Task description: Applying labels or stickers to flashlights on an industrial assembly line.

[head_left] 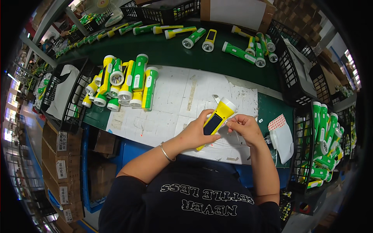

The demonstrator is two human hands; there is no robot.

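My left hand (pixel 196 133) grips a yellow flashlight (pixel 217 117) with a white head and a dark solar panel on its side, holding it tilted above a white paper sheet (pixel 171 101). My right hand (pixel 245 129) pinches at the flashlight's side near the panel, fingers closed on its edge. A metal bangle sits on my left wrist. Whether a small part is between my right fingertips is too small to tell.
A pile of yellow and green flashlights (pixel 123 82) lies left on the sheet. More flashlights (pixel 241 52) lie on the green belt behind. Black wire baskets stand left (pixel 74 112) and right (pixel 305 155), the right one full of green flashlights. White bags (pixel 283 136) lie at the right.
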